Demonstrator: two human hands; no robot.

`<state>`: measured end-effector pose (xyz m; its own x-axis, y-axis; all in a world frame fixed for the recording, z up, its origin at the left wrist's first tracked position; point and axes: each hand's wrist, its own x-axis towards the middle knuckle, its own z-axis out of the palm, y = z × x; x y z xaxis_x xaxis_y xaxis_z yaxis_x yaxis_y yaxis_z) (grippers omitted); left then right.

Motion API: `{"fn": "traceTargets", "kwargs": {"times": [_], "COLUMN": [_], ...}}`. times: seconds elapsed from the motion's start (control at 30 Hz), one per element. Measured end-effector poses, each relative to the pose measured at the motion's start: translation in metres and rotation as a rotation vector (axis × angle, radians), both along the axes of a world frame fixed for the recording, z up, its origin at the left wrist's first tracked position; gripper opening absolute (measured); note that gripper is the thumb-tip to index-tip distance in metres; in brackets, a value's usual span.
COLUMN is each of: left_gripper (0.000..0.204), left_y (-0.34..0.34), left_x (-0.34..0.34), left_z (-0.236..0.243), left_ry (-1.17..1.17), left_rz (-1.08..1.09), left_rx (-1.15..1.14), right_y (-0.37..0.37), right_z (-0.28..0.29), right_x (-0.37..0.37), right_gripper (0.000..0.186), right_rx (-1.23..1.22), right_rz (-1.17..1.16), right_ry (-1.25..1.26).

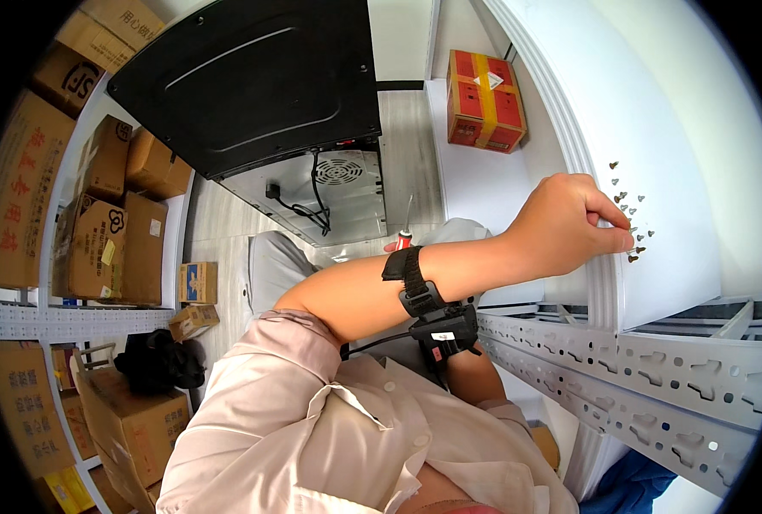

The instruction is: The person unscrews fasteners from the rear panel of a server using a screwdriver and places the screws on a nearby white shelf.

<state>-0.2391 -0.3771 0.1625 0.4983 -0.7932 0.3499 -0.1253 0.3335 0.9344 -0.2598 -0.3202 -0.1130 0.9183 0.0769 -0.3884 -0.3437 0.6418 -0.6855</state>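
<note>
My left arm reaches across to the right, and my left hand (569, 221) is at the edge of a white shelf (672, 248). Its thumb and index finger are pinched together among several small loose screws (640, 234), some dark and some silvery. What sits between the fingertips is too small to make out. Beneath that forearm, my right hand (390, 247) is mostly hidden. It holds a screwdriver (404, 237) with a red handle, its thin shaft pointing up past the forearm. A black strap with a small device (445, 330) is around a wrist.
Ahead stands a large appliance with a black panel (261, 77), a metal back and a bundled power cord (300, 206). Cardboard boxes (98, 248) fill shelves at left. A red taped box (485, 101) sits on a lower shelf. Perforated metal beams (638, 385) run along the right.
</note>
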Motion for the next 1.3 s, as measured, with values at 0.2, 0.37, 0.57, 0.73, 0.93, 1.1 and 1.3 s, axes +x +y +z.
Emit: {"fn": "traceTargets", "kwargs": {"times": [0.2,0.37,0.57,0.73,0.93,1.1,1.3], "left_gripper": [0.021,0.024,0.018,0.037,0.042,0.048,0.054], "left_y": [0.005,0.015,0.057,0.113,0.149,0.176,0.193], "left_x": [-0.003,0.002,0.068,0.152,0.187,0.208,0.176], "left_z": [-0.004,-0.014,-0.072,-0.137,-0.132,-0.127,-0.207], "left_ry": [-0.053,-0.126,-0.027,-0.348,-0.571,-0.748,-0.468], "left_rz": [0.1,0.144,0.279,0.318,-0.119,-0.395,-0.159], "left_rx": [-0.016,-0.112,0.122,0.814,1.026,1.237,1.25], "right_y": [-0.001,-0.001,-0.007,-0.004,-0.002,-0.003,-0.003], "right_z": [0.001,0.012,0.0,-0.004,-0.011,-0.009,-0.01], "right_x": [0.001,0.001,0.011,0.017,0.023,0.029,0.037], "right_gripper": [0.025,0.024,0.037,0.044,0.042,0.041,0.041], "right_rx": [-0.002,-0.012,0.064,0.021,0.048,0.019,0.041], "right_rz": [-0.023,-0.065,-0.088,-0.078,-0.071,-0.063,-0.062], "right_ry": [-0.002,-0.043,-0.035,0.086,0.099,0.122,0.155]}}
